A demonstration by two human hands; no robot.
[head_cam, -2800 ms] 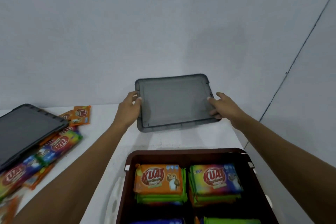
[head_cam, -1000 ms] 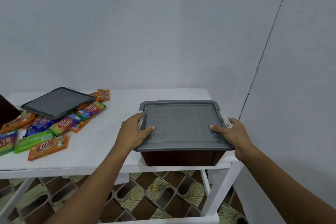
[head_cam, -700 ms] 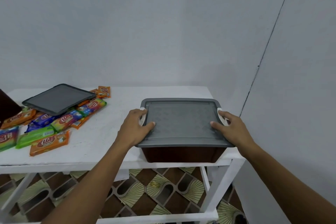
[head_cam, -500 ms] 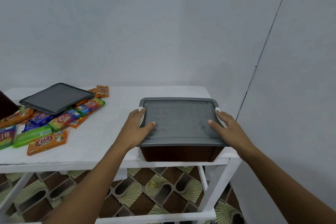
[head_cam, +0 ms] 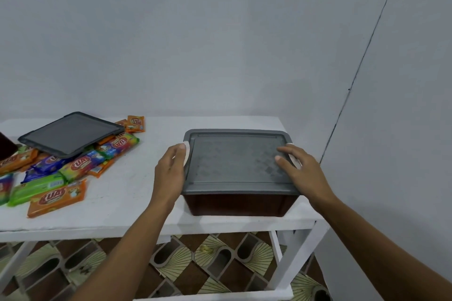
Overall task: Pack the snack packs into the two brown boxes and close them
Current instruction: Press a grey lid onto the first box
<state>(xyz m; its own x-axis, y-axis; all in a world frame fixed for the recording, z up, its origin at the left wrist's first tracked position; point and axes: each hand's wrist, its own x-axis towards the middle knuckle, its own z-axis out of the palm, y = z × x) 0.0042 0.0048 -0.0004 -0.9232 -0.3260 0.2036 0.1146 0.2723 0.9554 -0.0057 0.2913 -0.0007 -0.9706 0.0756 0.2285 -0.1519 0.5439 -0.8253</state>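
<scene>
A brown box (head_cam: 237, 205) stands at the right end of the white table (head_cam: 127, 205), with a grey lid (head_cam: 234, 159) lying flat on it. My left hand (head_cam: 170, 171) is cupped against the box's left side, its fingertips on the white latch (head_cam: 187, 151). My right hand (head_cam: 300, 168) rests on the lid's right edge with fingers apart, covering the other latch. Loose snack packs (head_cam: 58, 198) in orange, green and blue lie at the table's left. A corner of the second brown box (head_cam: 6, 145) shows at the left edge.
A second grey lid (head_cam: 69, 133) lies tilted on top of the snack pile. A wall stands close on the right, beside the table's end. A patterned tile floor (head_cam: 208, 266) shows under the table frame.
The lid, held up over the open packed box before, now sits on it. My left hand has slid off the lid top to the left latch. My right hand has shifted slightly along the right edge.
</scene>
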